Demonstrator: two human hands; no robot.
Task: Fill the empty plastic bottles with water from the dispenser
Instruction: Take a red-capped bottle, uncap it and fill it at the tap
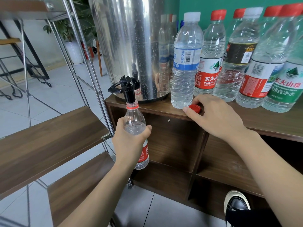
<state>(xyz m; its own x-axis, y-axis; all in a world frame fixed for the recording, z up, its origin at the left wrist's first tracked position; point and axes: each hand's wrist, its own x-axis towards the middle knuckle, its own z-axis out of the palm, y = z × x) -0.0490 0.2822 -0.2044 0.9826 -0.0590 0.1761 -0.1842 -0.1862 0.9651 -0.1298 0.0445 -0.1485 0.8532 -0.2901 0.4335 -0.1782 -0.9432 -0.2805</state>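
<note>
While under tap (127, 89), gripped bottle (135, 122).

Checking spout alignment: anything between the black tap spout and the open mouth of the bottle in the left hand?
Nothing in the head view: the black plastic tap spout sits right at the uncapped clear plastic bottle held by the left hand.
</note>
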